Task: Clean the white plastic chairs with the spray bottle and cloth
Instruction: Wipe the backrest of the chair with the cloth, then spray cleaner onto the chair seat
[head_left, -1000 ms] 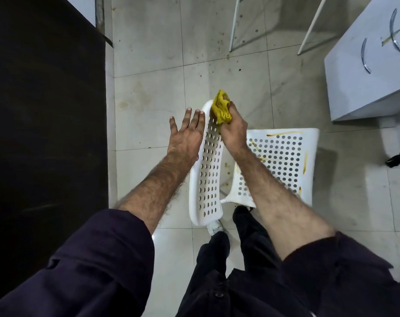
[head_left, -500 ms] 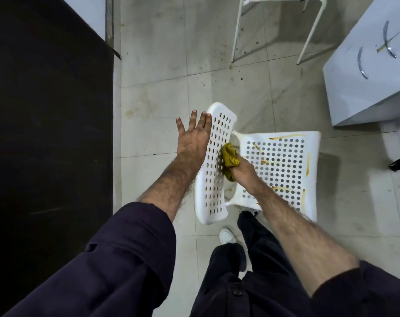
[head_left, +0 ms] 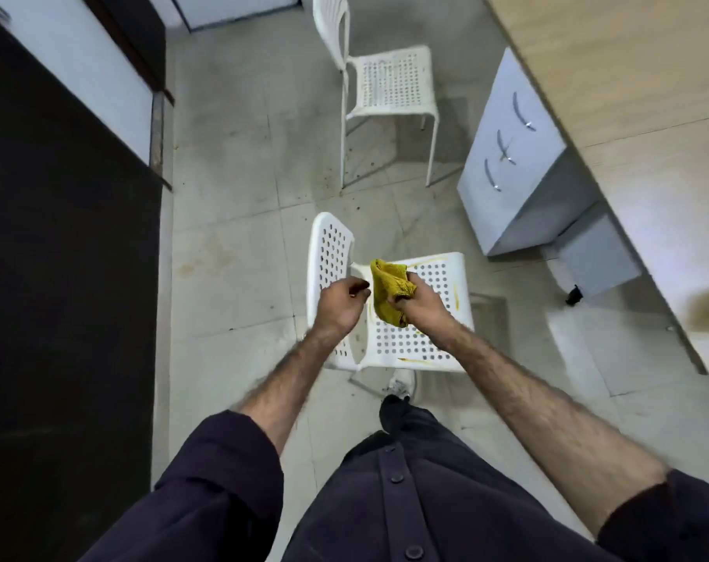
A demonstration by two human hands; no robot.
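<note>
Gripping the bunched yellow cloth (head_left: pixel 390 292) above the near chair (head_left: pixel 419 318), the right hand (head_left: pixel 423 304) may miss yellow streaks; the left hand (head_left: pixel 340 304) is curled, holding nothing.

White plastic chairs and yellow cloth

Near chair (head_left: pixel 417 342), white, perforated seat and backrest, is standing upright on the tiled floor, its seat carrying yellow streaks; far chair (head_left: pixel 389 81), same make, is standing well apart behind it. Yellow cloth (head_left: pixel 389 292), crumpled, is hanging above the near seat, gripped by the right hand (head_left: pixel 423 304).
</note>
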